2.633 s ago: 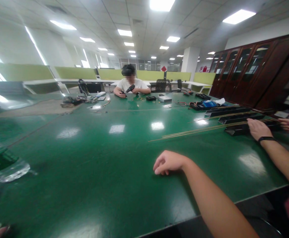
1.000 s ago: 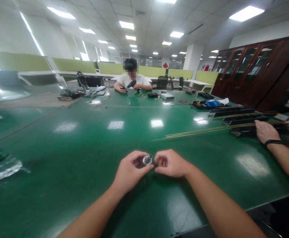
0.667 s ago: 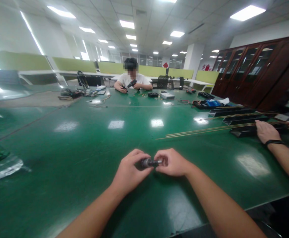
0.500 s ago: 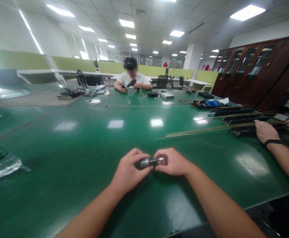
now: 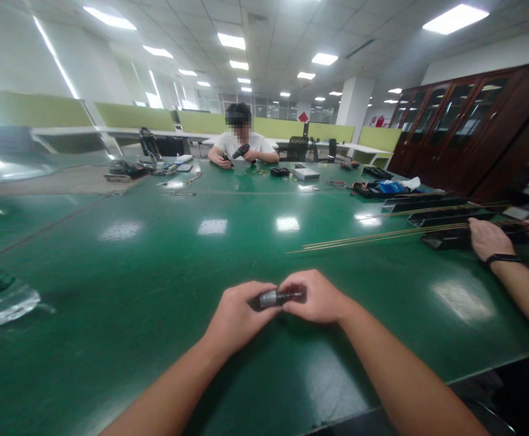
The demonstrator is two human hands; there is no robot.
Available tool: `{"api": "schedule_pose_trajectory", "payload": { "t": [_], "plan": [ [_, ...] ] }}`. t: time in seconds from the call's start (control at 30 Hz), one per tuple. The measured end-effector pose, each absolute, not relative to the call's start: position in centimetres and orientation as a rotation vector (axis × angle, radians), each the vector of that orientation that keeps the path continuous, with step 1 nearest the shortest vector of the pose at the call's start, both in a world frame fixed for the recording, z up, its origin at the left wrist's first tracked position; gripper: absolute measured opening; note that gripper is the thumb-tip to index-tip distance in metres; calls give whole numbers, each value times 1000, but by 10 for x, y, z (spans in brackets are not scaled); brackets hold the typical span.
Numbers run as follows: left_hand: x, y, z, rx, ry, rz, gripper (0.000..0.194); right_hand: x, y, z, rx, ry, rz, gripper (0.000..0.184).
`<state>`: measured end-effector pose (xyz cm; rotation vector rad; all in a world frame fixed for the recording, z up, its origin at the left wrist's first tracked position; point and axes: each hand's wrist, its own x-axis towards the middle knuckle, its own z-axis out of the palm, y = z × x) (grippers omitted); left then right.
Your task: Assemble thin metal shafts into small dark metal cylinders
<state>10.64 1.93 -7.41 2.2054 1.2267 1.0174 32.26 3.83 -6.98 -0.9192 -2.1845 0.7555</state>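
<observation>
Between my two hands lies a small grey metal cylinder with a thinner dark stem (image 5: 270,298), held level just above the table; its exact kind is too small to tell. My left hand (image 5: 235,312) wraps round the thick end with thumb and fingers. My right hand (image 5: 314,297) curls its fingers and thumb about the narrow stem end, which points right. The right fingertips partly cover that end, and the left palm hides the cylinder's far end. Under both hands is the glossy green table top (image 5: 155,266).
Thin brass-coloured rods (image 5: 359,241) lie across black channel pieces (image 5: 446,237) at right. A co-worker's hand with a wristband (image 5: 489,239) rests there. Across the table a person (image 5: 241,142) holds a power drill (image 5: 241,151). A large water bottle (image 5: 1,297) is at far left.
My left hand came in from the lower left with the cylinder. The cylinder then turned from end-on to sideways, its stem pointing at my right hand, whose fingers closed in around it.
</observation>
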Motion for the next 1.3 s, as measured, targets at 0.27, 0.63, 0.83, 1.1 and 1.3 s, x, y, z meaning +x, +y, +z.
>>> {"api": "schedule_pose_trajectory", "payload": {
  "t": [0.27,0.63,0.83,1.1,1.3],
  "plan": [
    [106,19,-76,2192,1239,970,22,320,37,-70,-922,-2173,773,19],
    [108,21,-74,2212,1238,961,22,320,38,-71,-959,-2147,821,16],
    [107,20,-75,2237,1234,977,21,320,39,-72,-963,-2135,849,14],
    [107,21,-76,2251,1233,990,21,321,41,-75,-977,-2136,853,13],
    [106,22,-77,2266,1236,995,21,321,40,-74,-978,-2138,836,11]
  ]
}}
